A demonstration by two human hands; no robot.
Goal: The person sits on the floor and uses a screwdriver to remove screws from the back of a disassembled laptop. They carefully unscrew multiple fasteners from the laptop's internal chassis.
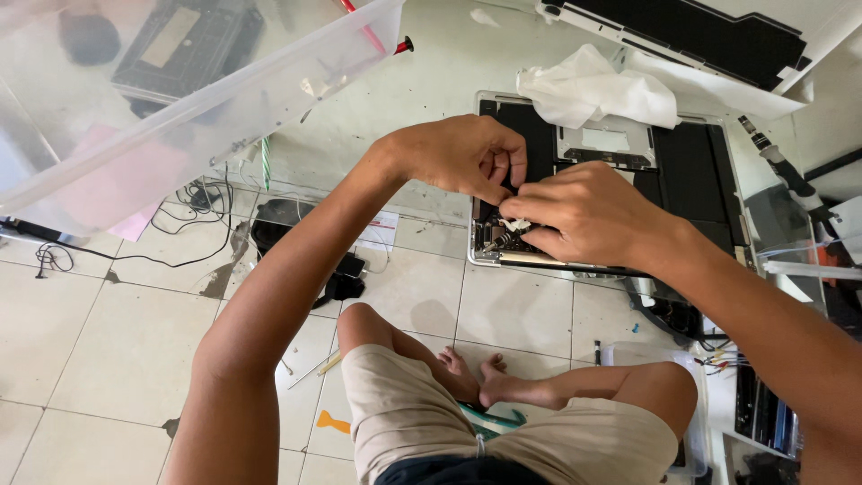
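An opened laptop base lies on the tiled floor with its dark insides showing. Both hands work at its near left corner. My left hand has its fingers pinched together over that corner. My right hand pinches a small white wad against the parts there. A crumpled white cloth rests on the laptop's far edge. Whether the left fingers also hold the wad is hidden.
A clear plastic bin stands at the upper left with a dark device inside. Black cables and a dark pouch lie on the floor. Another laptop panel sits at the top right. My crossed legs fill the bottom.
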